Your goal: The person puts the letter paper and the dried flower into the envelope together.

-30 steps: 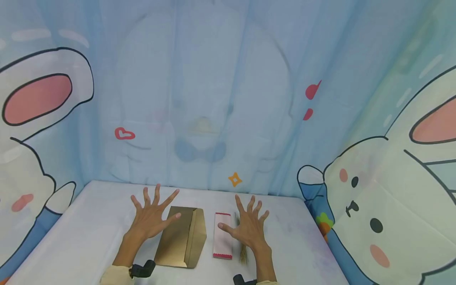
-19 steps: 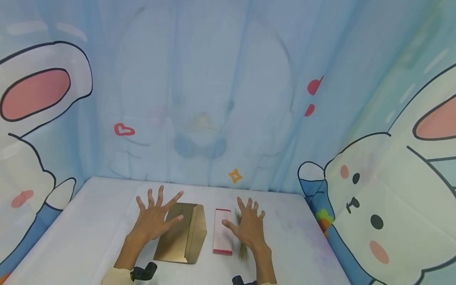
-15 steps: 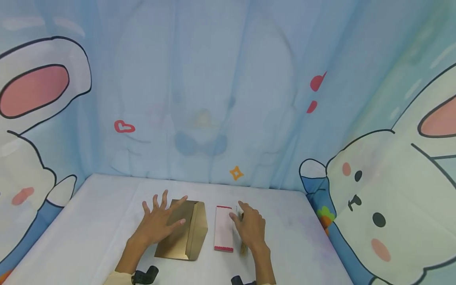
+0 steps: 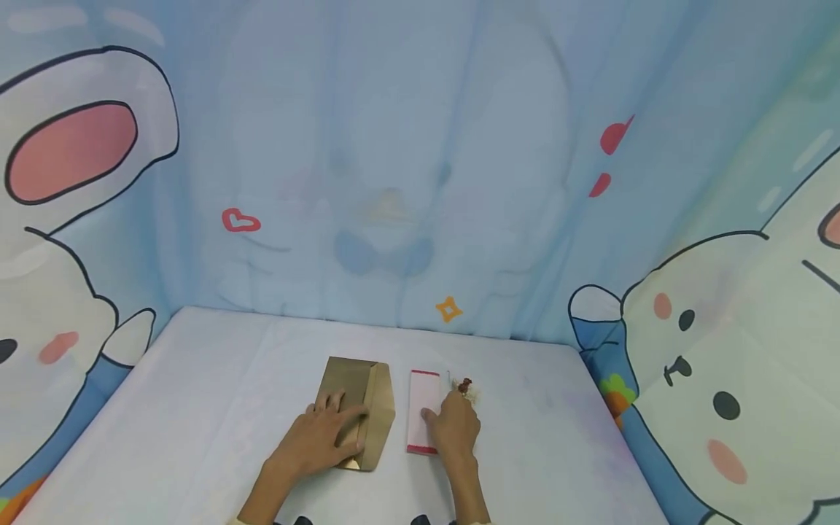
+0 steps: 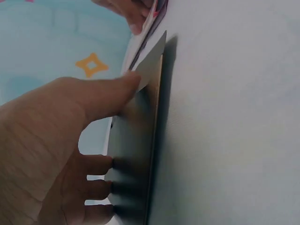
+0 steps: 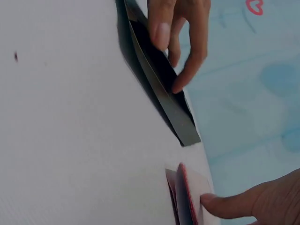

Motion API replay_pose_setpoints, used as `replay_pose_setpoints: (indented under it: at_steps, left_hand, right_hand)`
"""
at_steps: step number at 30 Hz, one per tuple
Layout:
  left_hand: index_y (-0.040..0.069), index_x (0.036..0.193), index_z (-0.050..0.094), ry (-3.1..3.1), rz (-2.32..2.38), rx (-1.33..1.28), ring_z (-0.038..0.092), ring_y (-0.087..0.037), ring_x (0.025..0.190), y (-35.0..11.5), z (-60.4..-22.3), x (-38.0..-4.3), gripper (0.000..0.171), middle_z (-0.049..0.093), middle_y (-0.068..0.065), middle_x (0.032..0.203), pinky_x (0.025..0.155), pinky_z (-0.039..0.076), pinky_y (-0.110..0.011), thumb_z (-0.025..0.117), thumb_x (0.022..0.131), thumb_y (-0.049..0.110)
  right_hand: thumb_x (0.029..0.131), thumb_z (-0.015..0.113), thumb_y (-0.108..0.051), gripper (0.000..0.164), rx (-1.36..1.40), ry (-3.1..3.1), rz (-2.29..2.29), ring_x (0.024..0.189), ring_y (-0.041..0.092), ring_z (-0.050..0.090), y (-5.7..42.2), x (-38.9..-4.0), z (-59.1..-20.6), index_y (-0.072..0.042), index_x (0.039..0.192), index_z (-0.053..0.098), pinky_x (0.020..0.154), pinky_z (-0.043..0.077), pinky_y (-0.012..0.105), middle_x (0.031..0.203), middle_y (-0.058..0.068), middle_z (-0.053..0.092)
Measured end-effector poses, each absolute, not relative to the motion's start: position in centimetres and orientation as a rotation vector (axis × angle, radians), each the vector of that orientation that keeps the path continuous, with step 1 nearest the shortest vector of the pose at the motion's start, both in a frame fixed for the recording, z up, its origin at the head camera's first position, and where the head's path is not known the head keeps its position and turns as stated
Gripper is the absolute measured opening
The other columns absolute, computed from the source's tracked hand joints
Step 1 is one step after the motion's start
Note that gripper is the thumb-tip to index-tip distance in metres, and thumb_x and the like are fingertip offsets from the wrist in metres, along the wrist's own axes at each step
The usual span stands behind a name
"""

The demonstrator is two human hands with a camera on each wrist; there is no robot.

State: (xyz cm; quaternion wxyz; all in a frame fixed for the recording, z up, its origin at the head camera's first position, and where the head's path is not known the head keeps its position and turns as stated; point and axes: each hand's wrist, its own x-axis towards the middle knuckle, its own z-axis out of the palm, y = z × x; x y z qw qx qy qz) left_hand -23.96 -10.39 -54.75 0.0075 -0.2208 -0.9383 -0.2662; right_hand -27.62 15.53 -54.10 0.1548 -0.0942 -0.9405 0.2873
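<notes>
The fingers of the left hand are spread and slightly bent, their tips resting on a gold envelope, with the thumb near its lower edge. The fingers of the right hand curl downward; the thumb touches the face of a pink card, as the right wrist view shows, but whether the other fingers grip anything cannot be told. Just beyond that hand, the heads of a small bunch of dried flowers stick out, its lower part hidden. The card lies to the right of the envelope, apart from it, its short ends edged in red. All of this lies on a white-covered worktop. Behind hangs a blue curtain printed with cartoon rabbits, a red heart and an orange star.
</notes>
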Motion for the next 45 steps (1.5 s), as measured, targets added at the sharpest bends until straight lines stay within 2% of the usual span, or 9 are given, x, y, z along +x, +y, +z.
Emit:
replay_pose_setpoints:
  at_steps: [2, 5, 9, 12, 17, 24, 34, 41, 45]
  left_hand:
    - [0.022, 0.155, 0.061, -2.924, -0.822, -0.667, 0.044, -0.064, 0.149, -10.1, -54.9, -23.9, 0.063, 0.046, -0.036, 0.163, 0.107, 0.05, -0.078, 0.074, 0.101, 0.052]
    - [0.02, 0.155, 0.061, -2.904, -0.839, -0.646, 0.045, -0.061, 0.149, -9.8, -54.9, -23.9, 0.065, 0.047, -0.034, 0.163, 0.107, 0.05, -0.077, 0.076, 0.1, 0.05]
    - [0.019, 0.155, 0.06, -2.897, -0.868, -0.626, 0.045, -0.059, 0.151, -9.7, -54.7, -23.7, 0.065, 0.047, -0.033, 0.163, 0.108, 0.05, -0.076, 0.078, 0.098, 0.045]
    - [0.019, 0.155, 0.059, -2.905, -0.881, -0.614, 0.043, -0.057, 0.153, -9.7, -54.7, -23.5, 0.064, 0.046, -0.033, 0.165, 0.111, 0.048, -0.076, 0.077, 0.099, 0.042]
    - [0.019, 0.156, 0.058, -2.894, -0.88, -0.609, 0.043, -0.055, 0.154, -9.9, -55.1, -23.5, 0.062, 0.046, -0.033, 0.164, 0.115, 0.045, -0.076, 0.076, 0.1, 0.038]
    - [0.02, 0.154, 0.059, -2.866, -0.85, -0.614, 0.047, -0.051, 0.151, -10.1, -55.5, -23.7, 0.061, 0.051, -0.032, 0.161, 0.114, 0.047, -0.074, 0.077, 0.098, 0.035]
    - [0.023, 0.154, 0.059, -2.881, -0.867, -0.611, 0.048, -0.052, 0.151, -10.0, -55.7, -24.0, 0.058, 0.052, -0.03, 0.161, 0.11, 0.051, -0.071, 0.071, 0.1, 0.042]
    - [0.026, 0.155, 0.057, -2.896, -0.931, -0.59, 0.043, -0.054, 0.154, -10.2, -55.5, -24.0, 0.057, 0.049, -0.03, 0.163, 0.12, 0.042, -0.072, 0.071, 0.102, 0.045]
    - [0.025, 0.156, 0.056, -2.899, -0.935, -0.604, 0.042, -0.055, 0.155, -10.3, -55.5, -24.0, 0.058, 0.047, -0.031, 0.164, 0.121, 0.041, -0.072, 0.069, 0.104, 0.046]
  right_hand:
    - [0.08, 0.094, -0.007, 0.031, -0.257, -2.672, 0.842, 0.062, 0.022, 0.055, 15.3, -27.6, -54.3, 0.009, 0.089, 0.069, 0.056, 0.043, 0.035, 0.07, 0.015, 0.064]
    - [0.078, 0.092, -0.002, 0.028, -0.268, -2.627, 0.869, 0.066, 0.028, 0.063, 15.2, -27.7, -54.4, 0.011, 0.088, 0.069, 0.057, 0.051, 0.042, 0.074, 0.019, 0.068]
    - [0.085, 0.083, 0.003, 0.014, -0.332, -2.578, 0.975, 0.071, 0.035, 0.07, 15.3, -27.8, -54.4, 0.01, 0.089, 0.071, 0.063, 0.056, 0.051, 0.081, 0.022, 0.073]
    - [0.091, 0.076, 0.003, 0.005, -0.405, -2.557, 1.111, 0.071, 0.032, 0.069, 15.4, -27.7, -54.2, 0.008, 0.089, 0.074, 0.062, 0.055, 0.044, 0.082, 0.021, 0.074]
    - [0.095, 0.075, 0.001, 0.007, -0.52, -2.479, 1.443, 0.072, 0.022, 0.067, 15.8, -27.6, -53.5, 0.007, 0.097, 0.078, 0.059, 0.053, 0.027, 0.087, 0.019, 0.076]
    - [0.098, 0.076, 0.0, 0.016, -0.541, -2.341, 1.923, 0.072, 0.015, 0.071, 14.9, -27.5, -53.1, 0.011, 0.109, 0.076, 0.061, 0.064, 0.03, 0.092, 0.016, 0.077]
    - [0.091, 0.079, 0.003, 0.005, -0.5, -2.466, 1.738, 0.056, 0.015, 0.07, 12.2, -27.1, -54.9, 0.008, 0.094, 0.078, 0.05, 0.061, 0.029, 0.074, 0.013, 0.075]
    - [0.088, 0.08, 0.004, 0.004, -0.503, -2.489, 1.602, 0.052, 0.015, 0.067, 11.0, -27.3, -54.9, 0.002, 0.086, 0.077, 0.047, 0.059, 0.028, 0.07, 0.012, 0.071]
    - [0.088, 0.08, 0.004, 0.005, -0.475, -2.503, 1.547, 0.052, 0.015, 0.066, 10.5, -27.5, -54.8, 0.002, 0.085, 0.077, 0.046, 0.057, 0.026, 0.069, 0.011, 0.071]
